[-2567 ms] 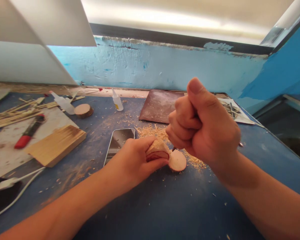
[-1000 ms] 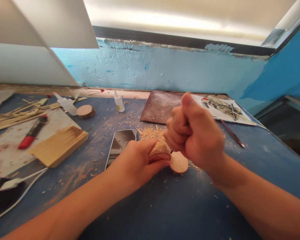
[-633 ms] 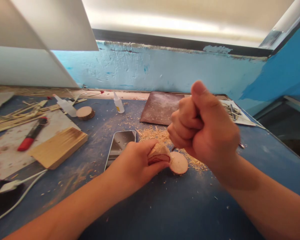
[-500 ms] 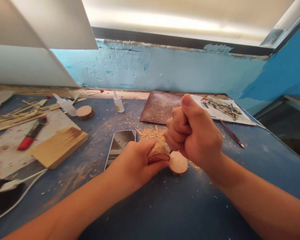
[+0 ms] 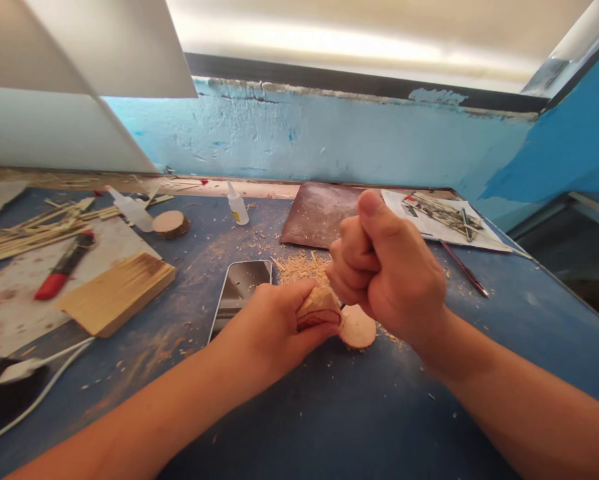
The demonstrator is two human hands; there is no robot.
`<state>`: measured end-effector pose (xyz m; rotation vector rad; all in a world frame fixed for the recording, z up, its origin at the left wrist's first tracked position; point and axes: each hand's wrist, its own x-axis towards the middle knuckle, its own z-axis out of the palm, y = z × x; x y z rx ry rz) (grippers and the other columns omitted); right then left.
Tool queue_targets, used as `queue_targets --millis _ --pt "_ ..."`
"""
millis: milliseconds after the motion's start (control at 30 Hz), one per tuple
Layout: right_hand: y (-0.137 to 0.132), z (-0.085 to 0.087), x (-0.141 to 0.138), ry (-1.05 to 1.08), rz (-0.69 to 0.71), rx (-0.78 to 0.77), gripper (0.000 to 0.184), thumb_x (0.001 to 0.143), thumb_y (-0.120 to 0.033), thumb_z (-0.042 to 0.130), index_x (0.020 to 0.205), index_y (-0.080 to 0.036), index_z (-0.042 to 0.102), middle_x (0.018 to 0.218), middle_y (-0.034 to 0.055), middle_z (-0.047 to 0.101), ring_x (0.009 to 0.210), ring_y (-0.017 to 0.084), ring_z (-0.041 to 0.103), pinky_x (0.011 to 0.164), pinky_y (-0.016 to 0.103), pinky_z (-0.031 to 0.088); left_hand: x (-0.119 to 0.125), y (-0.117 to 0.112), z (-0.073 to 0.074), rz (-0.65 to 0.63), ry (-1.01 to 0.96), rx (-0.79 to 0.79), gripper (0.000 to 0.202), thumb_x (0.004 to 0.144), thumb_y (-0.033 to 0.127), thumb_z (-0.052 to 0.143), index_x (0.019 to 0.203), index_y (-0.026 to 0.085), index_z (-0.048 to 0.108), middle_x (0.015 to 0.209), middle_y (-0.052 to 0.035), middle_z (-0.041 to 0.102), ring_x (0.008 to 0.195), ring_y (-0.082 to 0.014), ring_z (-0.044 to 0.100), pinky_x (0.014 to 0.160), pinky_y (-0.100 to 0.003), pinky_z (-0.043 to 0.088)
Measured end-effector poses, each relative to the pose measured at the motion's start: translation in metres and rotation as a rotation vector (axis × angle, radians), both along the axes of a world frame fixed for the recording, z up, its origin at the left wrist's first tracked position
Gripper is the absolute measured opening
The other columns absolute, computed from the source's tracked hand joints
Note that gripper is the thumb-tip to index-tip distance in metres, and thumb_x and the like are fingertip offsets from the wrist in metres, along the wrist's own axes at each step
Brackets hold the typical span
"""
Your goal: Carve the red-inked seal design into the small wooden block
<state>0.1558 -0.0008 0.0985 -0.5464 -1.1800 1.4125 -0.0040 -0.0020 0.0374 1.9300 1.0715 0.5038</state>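
- Wood piece (image 5: 319, 301): held low above the table (image 5: 299, 427), rough face up, red line along its near side.
- Left hand (image 5: 265, 327): thumb and fingers closed round the wood piece; snug grip presumably stops it twisting.
- Right hand (image 5: 394, 267): fingers curled in a tight fist, thumb up, close by the wood piece; seems to enclose a tool, as a dark tip peeks out below, though the handle is hidden.
- Wood slice (image 5: 358, 328): just beside the wood piece, below the fist; possibly kept there as a rest.
- Shavings (image 5: 302, 268): heaped beyond the hands, probably where cuttings drop.
- Phone (image 5: 244, 275): just past the left hand, partly covered by it.
- Board (image 5: 119, 293), glue bottle (image 5: 238, 207), pencil (image 5: 464, 269): well apart, likely leaving elbow room.
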Motion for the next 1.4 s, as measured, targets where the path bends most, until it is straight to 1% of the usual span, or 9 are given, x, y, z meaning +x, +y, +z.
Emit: queue_targets --millis 133,267,400,500,800,900,1000,1233,1400 --pt "0.001 -0.005 0.001 0.022 -0.015 0.024 0.063 0.102 -0.047 0.058 0.053 -0.021 0.027 0.053 -0.0077 0.015 0.039 0.006 0.016 0.035 0.024 0.014 0.000 -0.002 -0.001 -0.005 0.010 0.024 0.020 0.087 0.037 0.072 0.082 0.019 0.066 0.072 0.0024 0.069 0.069 -0.0176 0.063 0.063 -0.029 0.045" --pt "0.004 -0.014 0.003 -0.021 0.042 0.001 0.060 0.102 -0.047 0.056 0.053 -0.022 0.032 0.053 -0.0073 0.019 0.039 0.006 0.018 0.035 0.025 0.014 -0.001 -0.003 -0.003 -0.013 0.012 0.031 0.016 0.088 0.034 0.070 0.084 0.019 0.066 0.077 0.0017 0.071 0.071 -0.0176 0.064 0.065 -0.029 0.045" --pt "0.006 -0.009 0.004 -0.020 -0.004 0.019 0.062 0.103 -0.050 0.054 0.053 -0.022 0.028 0.051 -0.0077 0.017 0.038 0.007 0.017 0.035 0.024 0.015 0.000 -0.003 -0.003 -0.001 0.052 0.056 0.021 0.087 0.037 0.071 0.079 0.019 0.064 0.070 0.0032 0.067 0.066 -0.0162 0.060 0.061 -0.029 0.041" --pt "0.006 -0.007 0.003 -0.059 0.006 0.010 0.064 0.103 -0.052 0.052 0.053 -0.022 0.026 0.050 -0.0074 0.017 0.037 0.006 0.017 0.035 0.023 0.015 0.000 -0.003 -0.002 -0.013 0.042 0.040 0.016 0.088 0.035 0.069 0.084 0.019 0.066 0.074 0.0027 0.069 0.068 -0.0164 0.061 0.063 -0.029 0.042" --pt "0.007 -0.005 0.006 -0.035 0.010 0.003 0.061 0.104 -0.047 0.050 0.053 -0.022 0.027 0.050 -0.0071 0.017 0.037 0.007 0.016 0.034 0.023 0.016 0.000 -0.004 0.000 -0.006 0.036 0.071 0.021 0.087 0.035 0.072 0.078 0.019 0.061 0.064 0.0068 0.059 0.059 -0.0112 0.049 0.057 -0.025 0.038" --pt "0.007 -0.004 0.007 -0.040 -0.032 0.008 0.060 0.105 -0.047 0.049 0.054 -0.023 0.028 0.052 -0.0074 0.016 0.037 0.007 0.016 0.034 0.023 0.017 0.000 -0.004 0.000 0.001 0.049 0.089 0.024 0.087 0.037 0.073 0.077 0.019 0.061 0.063 0.0070 0.058 0.058 -0.0109 0.048 0.055 -0.024 0.036" --pt "0.008 -0.006 0.007 -0.057 -0.014 -0.004 0.061 0.104 -0.052 0.049 0.056 -0.023 0.028 0.051 -0.0075 0.016 0.037 0.007 0.016 0.034 0.023 0.016 -0.001 -0.004 0.000 -0.015 0.047 0.068 0.023 0.088 0.038 0.073 0.080 0.019 0.063 0.066 0.0066 0.061 0.059 -0.0110 0.049 0.056 -0.024 0.038" --pt "0.012 -0.018 0.006 -0.025 0.032 -0.027 0.059 0.107 -0.045 0.046 0.055 -0.023 0.030 0.051 -0.0072 0.017 0.038 0.007 0.016 0.034 0.023 0.015 0.000 -0.003 -0.001 -0.005 0.056 0.094 0.021 0.086 0.035 0.073 0.078 0.019 0.062 0.063 0.0077 0.057 0.057 -0.0105 0.045 0.056 -0.024 0.037" --pt "0.014 -0.016 0.009 -0.023 0.044 -0.046 0.059 0.109 -0.044 0.039 0.055 -0.022 0.029 0.049 -0.0074 0.018 0.037 0.007 0.015 0.034 0.022 0.017 0.000 -0.003 0.000 0.013 0.098 0.093 0.025 0.086 0.037 0.073 0.075 0.019 0.059 0.062 0.0073 0.057 0.057 -0.0112 0.047 0.055 -0.025 0.035"
